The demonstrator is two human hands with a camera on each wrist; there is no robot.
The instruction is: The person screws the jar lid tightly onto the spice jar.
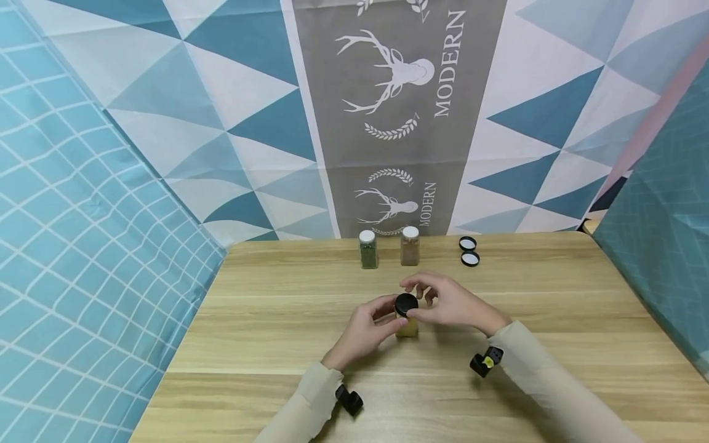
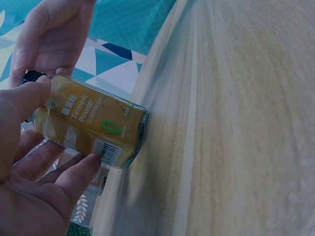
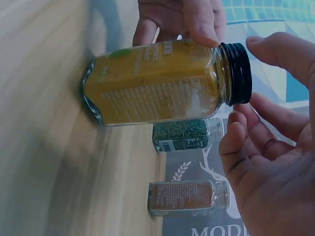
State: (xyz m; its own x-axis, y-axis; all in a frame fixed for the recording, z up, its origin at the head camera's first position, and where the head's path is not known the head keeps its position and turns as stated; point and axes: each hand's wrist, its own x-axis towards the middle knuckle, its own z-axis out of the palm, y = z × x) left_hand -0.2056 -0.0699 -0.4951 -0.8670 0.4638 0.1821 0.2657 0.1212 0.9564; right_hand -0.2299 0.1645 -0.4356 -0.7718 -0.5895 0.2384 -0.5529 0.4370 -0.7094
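An upright glass jar of turmeric powder (image 2: 81, 110) with a black screw lid (image 1: 407, 303) is between both hands over the table. My left hand (image 1: 368, 329) holds the jar from the left, thumb at its neck and fingers around its side. From the right, my right hand (image 1: 451, 301) has its thumb at the lid's near edge and its curled fingers around the far and right side. The lid sits on the jar's neck in the right wrist view, where the right thumb (image 3: 280, 51) and fingertips lie on opposite sides of it.
Behind stand a jar of green flakes (image 1: 368, 251) and a jar of reddish-brown powder (image 1: 410, 247), both with white tops. Two black lids (image 1: 468, 243) with white insides lie to their right. The wooden table (image 1: 266, 332) meets a patterned curtain (image 1: 260, 123) at the back.
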